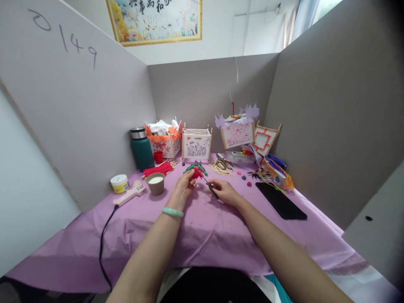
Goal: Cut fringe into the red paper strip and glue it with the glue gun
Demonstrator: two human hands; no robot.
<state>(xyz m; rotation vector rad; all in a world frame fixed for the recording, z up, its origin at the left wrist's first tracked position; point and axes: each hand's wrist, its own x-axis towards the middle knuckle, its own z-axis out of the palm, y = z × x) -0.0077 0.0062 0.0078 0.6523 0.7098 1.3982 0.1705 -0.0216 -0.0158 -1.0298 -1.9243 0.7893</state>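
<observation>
Left partition (72, 84) — handwritten "2149"; wall picture (154, 21) — Chinese characters, unreadable.

Purple tablecloth (205, 235); red-and-green flower (196, 171); dark green flask (142, 149); jade bracelet (172, 212).

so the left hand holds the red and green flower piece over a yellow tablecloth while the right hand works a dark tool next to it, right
Not quite: the tablecloth is purple, not yellow. The head view shows the left hand holding the red and green flower piece over it, while the right hand works a dark tool next to it.
</observation>
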